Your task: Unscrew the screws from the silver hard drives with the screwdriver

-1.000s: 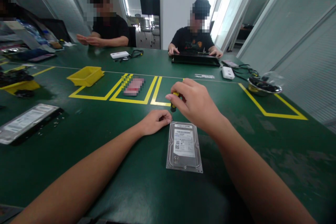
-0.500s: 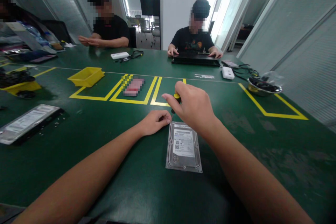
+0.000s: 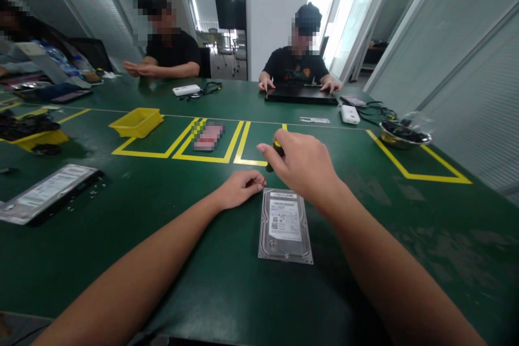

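A silver hard drive (image 3: 285,227) with a white label lies flat on the green table (image 3: 211,286) in front of me. My right hand (image 3: 304,165) is closed around the handle of a yellow-and-black screwdriver (image 3: 278,147), above the drive's far edge. The screwdriver's tip cannot be made out. My left hand (image 3: 243,188) rests on the table at the drive's far left corner, thumb and fingers pinched together close to the screwdriver's lower end. What those fingertips hold, if anything, is too small to tell.
A second hard drive (image 3: 48,192) lies at the left, small screws (image 3: 93,193) beside it. Beyond are a yellow bin (image 3: 140,123), a pink object (image 3: 207,137), and a metal bowl (image 3: 405,135) with dark parts. Across the table, one person's hands rest on a black panel (image 3: 300,94).
My right hand has shifted slightly right with the screwdriver, whose handle looks turned in the grip. My left hand stays at the drive's corner. The whole view has moved a little.
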{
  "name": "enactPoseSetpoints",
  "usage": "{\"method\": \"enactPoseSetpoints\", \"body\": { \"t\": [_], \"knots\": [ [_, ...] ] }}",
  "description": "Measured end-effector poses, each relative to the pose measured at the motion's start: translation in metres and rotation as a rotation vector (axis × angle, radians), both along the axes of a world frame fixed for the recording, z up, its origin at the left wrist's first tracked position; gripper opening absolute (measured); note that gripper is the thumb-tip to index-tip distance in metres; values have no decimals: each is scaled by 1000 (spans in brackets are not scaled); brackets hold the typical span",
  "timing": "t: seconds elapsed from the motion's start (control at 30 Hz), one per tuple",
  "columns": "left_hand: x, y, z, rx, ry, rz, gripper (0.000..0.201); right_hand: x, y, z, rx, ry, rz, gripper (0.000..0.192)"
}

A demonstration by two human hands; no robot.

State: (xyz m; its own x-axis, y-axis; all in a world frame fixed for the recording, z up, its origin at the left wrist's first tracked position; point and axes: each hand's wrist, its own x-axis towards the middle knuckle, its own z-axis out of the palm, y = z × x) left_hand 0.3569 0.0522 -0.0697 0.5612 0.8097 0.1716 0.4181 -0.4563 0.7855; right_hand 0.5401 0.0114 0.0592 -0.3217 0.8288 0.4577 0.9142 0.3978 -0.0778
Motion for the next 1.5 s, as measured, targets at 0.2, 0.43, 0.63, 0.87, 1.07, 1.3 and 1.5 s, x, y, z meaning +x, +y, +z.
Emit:
{"method": "enactPoseSetpoints", "body": {
  "t": [0.2,0.43,0.63,0.87,1.07,1.3,1.5],
  "knots": [
    [-3,2,-5,-32,1,14,15,24,-55,43,354,45,13,44],
    [-2,-1,-4,-5,25,40,17,56,-99,47,414,-112,-109,44],
    [1,-6,-3,20,17,69,17,100,-71,-24,210,-374,-334,36],
    [3,-7,-4,39,23,74,17,128,-55,-80,-12,-322,-537,30],
    [6,-12,-2,76,31,125,17,127,-45,-92,-327,-288,-547,33],
    [9,-18,-3,183,102,204,16,138,-40,-106,-368,-220,-540,32],
    [4,-31,1,379,233,223,17,140,-43,-104,-200,-177,-506,36]
  ]
}}
